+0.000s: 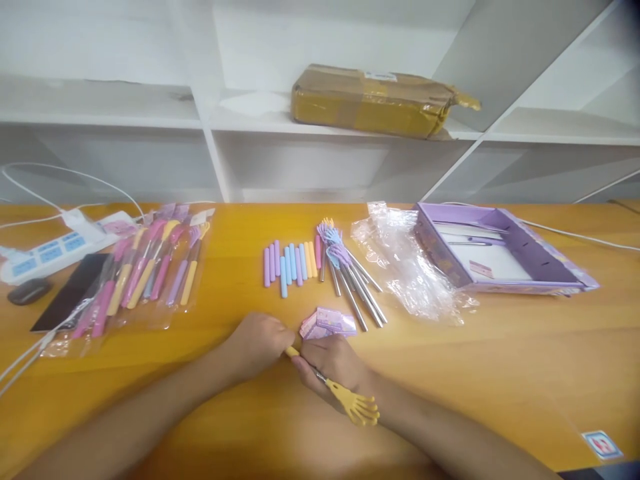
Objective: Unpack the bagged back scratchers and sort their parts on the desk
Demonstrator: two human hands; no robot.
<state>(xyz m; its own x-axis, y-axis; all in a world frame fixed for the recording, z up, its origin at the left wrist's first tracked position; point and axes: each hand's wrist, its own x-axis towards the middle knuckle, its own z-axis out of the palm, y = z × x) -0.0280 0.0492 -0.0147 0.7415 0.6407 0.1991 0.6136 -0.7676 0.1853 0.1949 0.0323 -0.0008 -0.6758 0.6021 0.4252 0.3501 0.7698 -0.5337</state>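
A yellow back scratcher [353,402] with a hand-shaped head and a metal rod lies across both my hands, its head pointing down to the right. My right hand [333,363] is closed around its rod. At the yellow handle end, my left hand [263,343] is closed too, with the fingers partly hidden. Just beyond my hands lies a fanned stack of purple cards [333,322]. Farther back, several loose handles [290,262] in purple, blue, yellow and pink lie in a row. Beside them is a pile of metal rods with hand-shaped heads [345,257].
On the left, bagged back scratchers [150,267] lie near a black phone-like slab [70,293], a dark mouse-like object [30,291] and a power strip [55,253]. Crumpled clear plastic [415,273] touches a purple open box [530,288]. A taped carton [370,103] rests on the shelf.
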